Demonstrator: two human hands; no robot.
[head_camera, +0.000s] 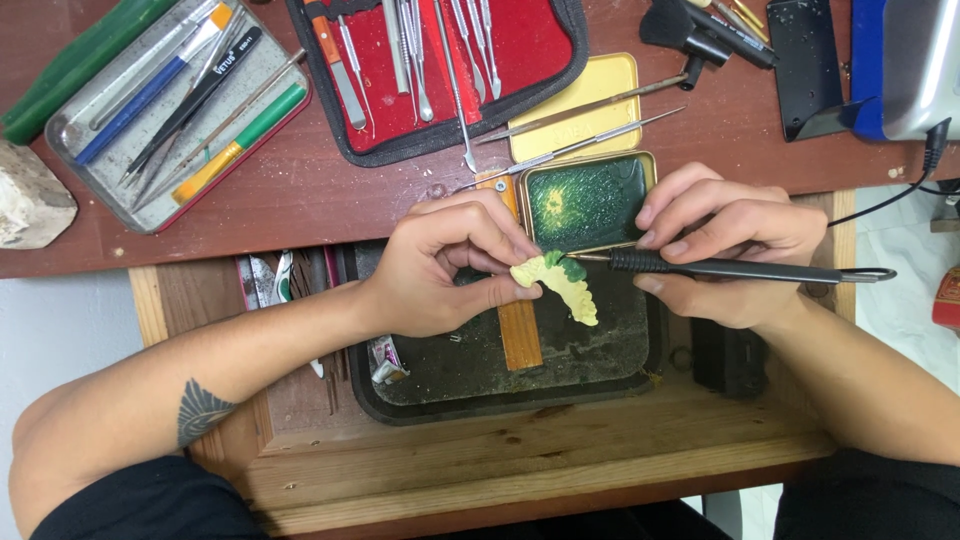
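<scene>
My left hand (450, 262) pinches a small pale yellow wax-like piece (568, 288) with a green patch at its top end, over a dark tray. My right hand (725, 240) grips a black pen-shaped tool (740, 268) like a pencil. Its thin metal tip touches the green end of the piece. Just behind the piece sits an open tin (590, 200) with green material inside.
A yellow tin lid (585, 100) lies behind the tin with two long metal probes across it. A red-lined case (500, 60) of metal instruments and a grey tray (100, 170) of tools sit at the back. A whitish stone (30, 200) lies far left. The dark tray (470, 385) rests in a wooden drawer.
</scene>
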